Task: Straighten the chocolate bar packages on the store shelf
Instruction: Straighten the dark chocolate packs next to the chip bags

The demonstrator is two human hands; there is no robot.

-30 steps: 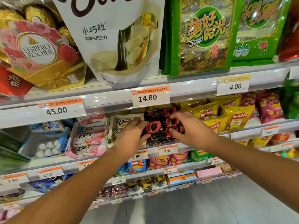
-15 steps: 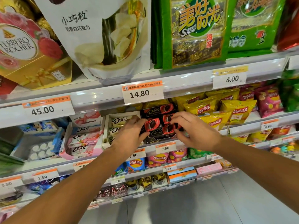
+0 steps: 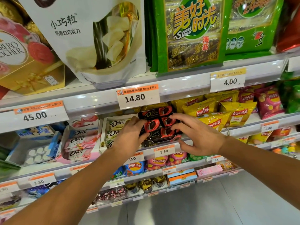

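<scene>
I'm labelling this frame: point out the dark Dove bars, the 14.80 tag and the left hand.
Dark Dove bars (image 3: 151, 114): head view, top bar's wrapper.
14.80 tag (image 3: 138, 96): head view, its middle.
Left hand (image 3: 128, 138): head view, its back.

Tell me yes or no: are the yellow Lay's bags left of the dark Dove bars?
No, the yellow Lay's bags sit right of the dark Dove bars.

The store shelf (image 3: 191, 140) carried dark Dove chocolate bar packages (image 3: 155, 125) stacked near its front edge, white Dove bars (image 3: 116, 124) just left, yellow Lay's bags (image 3: 227, 112) right.
</scene>
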